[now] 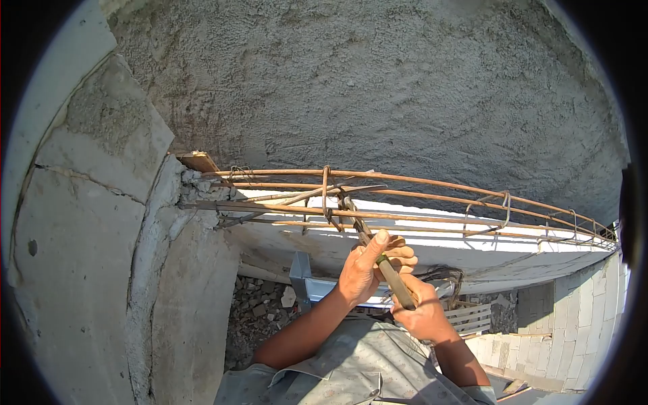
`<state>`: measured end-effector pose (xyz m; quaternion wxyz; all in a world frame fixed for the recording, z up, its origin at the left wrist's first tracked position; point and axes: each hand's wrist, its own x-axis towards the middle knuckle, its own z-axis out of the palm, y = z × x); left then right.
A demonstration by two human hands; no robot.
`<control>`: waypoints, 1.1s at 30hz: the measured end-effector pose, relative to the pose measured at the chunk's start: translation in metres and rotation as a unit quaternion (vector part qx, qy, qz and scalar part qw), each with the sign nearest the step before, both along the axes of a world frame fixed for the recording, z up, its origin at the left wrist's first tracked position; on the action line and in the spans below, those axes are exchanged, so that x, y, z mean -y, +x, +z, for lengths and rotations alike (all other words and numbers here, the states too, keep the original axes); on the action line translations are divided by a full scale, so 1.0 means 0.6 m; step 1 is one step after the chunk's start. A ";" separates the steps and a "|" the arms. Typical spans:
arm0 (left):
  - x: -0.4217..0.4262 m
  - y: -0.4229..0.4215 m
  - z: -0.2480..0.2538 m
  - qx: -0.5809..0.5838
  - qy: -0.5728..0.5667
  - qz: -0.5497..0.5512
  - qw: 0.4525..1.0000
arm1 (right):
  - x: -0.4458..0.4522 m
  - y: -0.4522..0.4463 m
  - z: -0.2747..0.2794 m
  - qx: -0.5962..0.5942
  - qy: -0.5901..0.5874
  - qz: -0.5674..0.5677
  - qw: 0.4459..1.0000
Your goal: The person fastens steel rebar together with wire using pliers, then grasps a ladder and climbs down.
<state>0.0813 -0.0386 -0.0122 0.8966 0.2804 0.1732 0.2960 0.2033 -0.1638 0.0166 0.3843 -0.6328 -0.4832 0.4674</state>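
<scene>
A pair of long-handled pincers slants up from my hands to the rebar cage. Its jaws meet the cage beside a square stirrup, where dark tie wire seems to be; the exact grip is too small to tell. My right hand is wrapped around the lower, greenish grip end. Higher up, my left hand has its thumb across the tool and its fingers loosely behind it. The cage's rusty bars run sideways along the top of a white block wall.
Rough grey plaster or concrete fills the area beyond the cage. A concrete ledge stands at left, where the bar ends meet broken mortar. Below lie rubble, a metal frame, a white slatted pallet and paving.
</scene>
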 end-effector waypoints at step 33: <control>-0.010 -0.008 -0.013 0.313 -0.164 -0.133 0.926 | -0.015 -0.039 -0.054 -0.760 -0.110 0.173 0.617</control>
